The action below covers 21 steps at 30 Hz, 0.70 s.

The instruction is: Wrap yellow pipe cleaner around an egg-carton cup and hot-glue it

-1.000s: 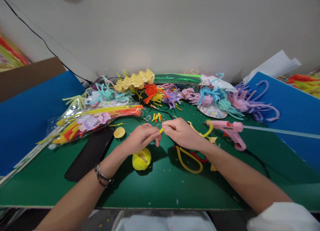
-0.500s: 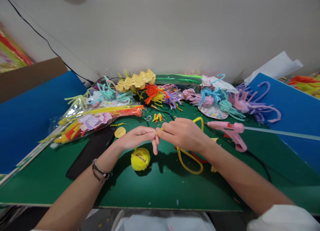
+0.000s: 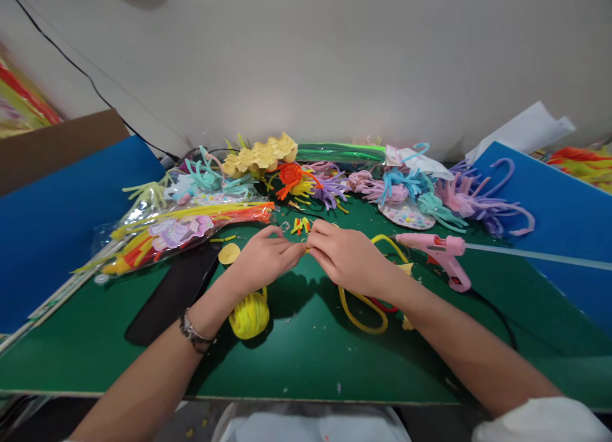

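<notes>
My left hand [image 3: 265,260] and my right hand [image 3: 351,256] meet fingertip to fingertip above the middle of the green table. Both are pinched on a yellow pipe cleaner [image 3: 359,323], of which only a tiny bit shows between the fingertips. Its slack loops out below and beyond my right hand. A ball of wound yellow pipe cleaner [image 3: 249,316] is under my left wrist, a short strand rising from it toward the left palm. Part of a red strand [image 3: 384,306] shows beneath my right forearm.
A pink glue gun [image 3: 442,254] with a long glue stick lies at right. Bagged pipe cleaners [image 3: 186,231] and a dark flat object [image 3: 167,302] lie left. Pipe cleaner bundles and a yellow egg-carton piece [image 3: 262,155] line the back. Blue panels [image 3: 62,219] flank both sides.
The yellow ball has shifted left and rolled over, hiding the opening that showed before. My left hand's fingers have turned and closed in toward my right fingertips.
</notes>
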Available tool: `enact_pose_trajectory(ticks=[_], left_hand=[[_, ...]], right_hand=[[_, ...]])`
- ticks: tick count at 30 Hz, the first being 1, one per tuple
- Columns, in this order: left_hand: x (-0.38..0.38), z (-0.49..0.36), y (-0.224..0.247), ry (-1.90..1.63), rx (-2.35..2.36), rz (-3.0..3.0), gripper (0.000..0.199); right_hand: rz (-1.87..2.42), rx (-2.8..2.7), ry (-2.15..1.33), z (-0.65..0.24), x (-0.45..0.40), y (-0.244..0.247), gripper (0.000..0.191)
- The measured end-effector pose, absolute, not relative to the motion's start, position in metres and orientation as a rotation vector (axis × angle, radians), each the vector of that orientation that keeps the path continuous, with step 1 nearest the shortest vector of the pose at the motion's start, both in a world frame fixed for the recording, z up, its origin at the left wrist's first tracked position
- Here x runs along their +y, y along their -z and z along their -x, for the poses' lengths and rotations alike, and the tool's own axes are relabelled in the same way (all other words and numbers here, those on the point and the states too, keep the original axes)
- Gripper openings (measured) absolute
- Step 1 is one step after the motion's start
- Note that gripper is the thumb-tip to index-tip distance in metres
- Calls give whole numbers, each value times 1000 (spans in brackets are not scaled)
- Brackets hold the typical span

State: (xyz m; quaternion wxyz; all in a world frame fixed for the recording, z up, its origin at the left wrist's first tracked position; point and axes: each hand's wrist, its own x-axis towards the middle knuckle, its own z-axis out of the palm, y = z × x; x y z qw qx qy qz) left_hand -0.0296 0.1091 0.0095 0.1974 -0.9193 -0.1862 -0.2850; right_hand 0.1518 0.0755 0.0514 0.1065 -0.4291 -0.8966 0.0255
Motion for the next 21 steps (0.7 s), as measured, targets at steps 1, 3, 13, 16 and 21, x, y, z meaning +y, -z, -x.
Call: enact_pose_trajectory(ticks=[1,3,13,16,21], left_hand=[[109,29,-10,780,-496,2519,30],[107,29,-13,743,-464,2458,27],[103,27,-18,813,-778,2943,38],[106,30,-27,819,-891,3505,49],[118,40,-40,694,-812,3893,45]], right_hand=[[1255,-2593,-191,-152,77,-52,19],[1246,-2475,-467,-154,81,-52,17],[1167,-2442,-870,-162,91,-53,20],[1127,-2688,-282,-161,83,-53,15],[746,-2836,621,-156,67,-55,26]])
